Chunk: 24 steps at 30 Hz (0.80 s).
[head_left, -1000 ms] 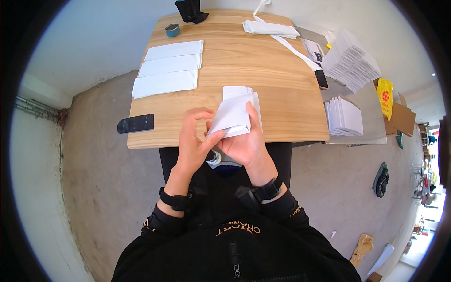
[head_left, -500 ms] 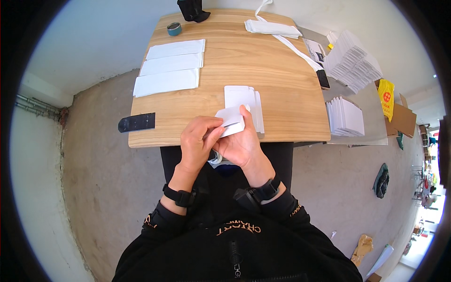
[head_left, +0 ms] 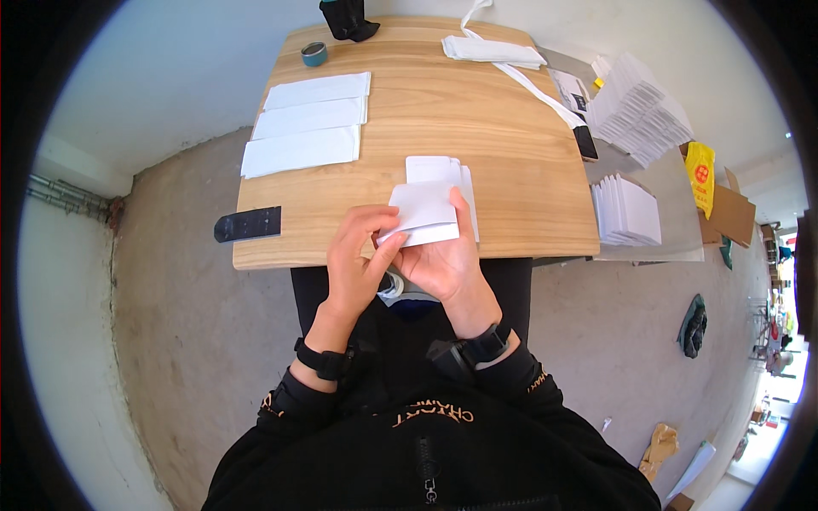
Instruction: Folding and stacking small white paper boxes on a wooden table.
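Packet (head_left: pixel 423 204), flat, white and rectangular, is being held between a person's two bare hands, just above the near edge of a pale wooden table (head_left: pixel 520 196). The left hand (head_left: pixel 352 255) is pinching the packet's left end, thumb near the lower corner and fingertips over the top. The right hand (head_left: pixel 441 266) is supporting it from beneath, palm turned up, with the thumb pressing along the right edge. A narrow slit is showing near the side facing the person. Behind the packet, more flat white pieces (head_left: pixel 433 169) are lying in an overlapping pile on the table; whether the packet is touching them cannot be told.

Toward the table's left side, three long white sheets (head_left: pixel 307 119) are lying in a row, one overlapping the next. A black strip (head_left: pixel 249 224) is jutting over the left edge, nearer the person. At the far left, a small round teal tin (head_left: pixel 314 54) is sitting near a black bag-like object (head_left: pixel 348 20). At the far right, a folded white bundle (head_left: pixel 492 52) is lying across a white strap (head_left: pixel 538 94) that is trailing toward the right edge.

Beyond, a grey side table (head_left: pixel 677 248) is holding a row of white folded pieces (head_left: pixel 626 210) and a taller white stack (head_left: pixel 641 109). A yellow bag (head_left: pixel 699 175) is hanging beside a cardboard box (head_left: pixel 731 220).
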### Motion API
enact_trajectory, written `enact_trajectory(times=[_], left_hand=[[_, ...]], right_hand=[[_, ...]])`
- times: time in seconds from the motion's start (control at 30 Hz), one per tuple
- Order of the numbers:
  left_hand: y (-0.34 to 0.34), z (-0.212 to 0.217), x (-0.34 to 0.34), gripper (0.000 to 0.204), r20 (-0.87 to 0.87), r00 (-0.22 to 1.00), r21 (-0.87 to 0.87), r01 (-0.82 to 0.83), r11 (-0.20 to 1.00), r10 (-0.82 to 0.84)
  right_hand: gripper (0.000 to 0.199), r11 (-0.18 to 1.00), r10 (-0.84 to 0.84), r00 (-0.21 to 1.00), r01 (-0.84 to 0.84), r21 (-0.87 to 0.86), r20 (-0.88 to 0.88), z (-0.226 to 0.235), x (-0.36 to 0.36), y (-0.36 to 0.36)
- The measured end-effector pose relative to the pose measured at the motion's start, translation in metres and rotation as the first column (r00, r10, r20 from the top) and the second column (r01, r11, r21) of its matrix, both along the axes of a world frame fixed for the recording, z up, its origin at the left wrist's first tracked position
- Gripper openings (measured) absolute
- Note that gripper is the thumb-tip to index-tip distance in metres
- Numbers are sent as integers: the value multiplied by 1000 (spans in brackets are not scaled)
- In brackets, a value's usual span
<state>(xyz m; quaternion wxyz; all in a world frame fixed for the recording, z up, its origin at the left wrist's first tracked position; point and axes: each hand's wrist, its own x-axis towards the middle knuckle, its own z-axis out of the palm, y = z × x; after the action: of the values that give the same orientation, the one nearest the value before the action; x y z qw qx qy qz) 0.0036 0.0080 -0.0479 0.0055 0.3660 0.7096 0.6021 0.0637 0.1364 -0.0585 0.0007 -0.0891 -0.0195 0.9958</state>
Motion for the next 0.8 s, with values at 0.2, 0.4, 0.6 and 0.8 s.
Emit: enact_trajectory(times=[0.2,0.4,0.6,0.8], left_hand=[[3,10,3,17,-221,970,46,-95,994,103],[2,9,1,14,-161,985,62,-46,997,55],[1,9,-1,15,-186,979,20,-84,996,86],[8,11,15,21,137,979,85,-160,983,148]], right_hand=[[65,995,-99,991,101,20,-89,2,0,1],[65,998,-53,995,56,39,-81,2,1,3],[66,998,-60,990,57,-28,-129,1,0,3],[69,960,-213,954,244,134,-211,24,3,3]])
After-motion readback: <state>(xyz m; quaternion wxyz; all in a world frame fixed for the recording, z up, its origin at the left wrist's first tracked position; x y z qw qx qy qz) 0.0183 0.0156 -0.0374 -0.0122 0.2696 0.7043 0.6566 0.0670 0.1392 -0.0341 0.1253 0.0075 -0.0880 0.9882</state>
